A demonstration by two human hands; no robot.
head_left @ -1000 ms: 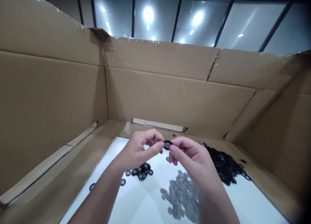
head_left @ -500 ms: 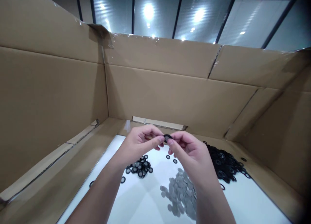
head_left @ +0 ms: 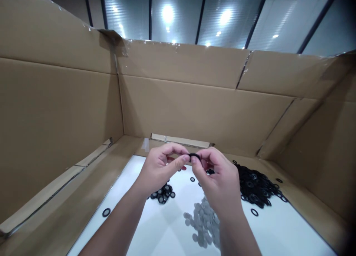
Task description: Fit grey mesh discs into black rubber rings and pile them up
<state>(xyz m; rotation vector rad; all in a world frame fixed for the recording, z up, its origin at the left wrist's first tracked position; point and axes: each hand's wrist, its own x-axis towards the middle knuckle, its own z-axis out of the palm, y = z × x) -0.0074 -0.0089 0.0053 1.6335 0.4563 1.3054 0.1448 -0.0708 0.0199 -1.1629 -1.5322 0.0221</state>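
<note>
Left hand (head_left: 160,168) and right hand (head_left: 220,175) pinch a black ring (head_left: 195,155), seen nearly edge-on, between their fingers above a white desk (head_left: 155,228). Even thumb pressure from both sides should prevent twisting.

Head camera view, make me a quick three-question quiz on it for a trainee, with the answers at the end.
1. Multiple choice: What do the left hand and the right hand hold between them?
A) a pen
B) a black ring
C) a pair of scissors

2. True or false: The gray discs lie to the left of the large heap of black rings in the picture.

3. Fill in the blank: The brown walls around the work surface are made of ____.

Key: 1. B; 2. true; 3. cardboard.
</note>
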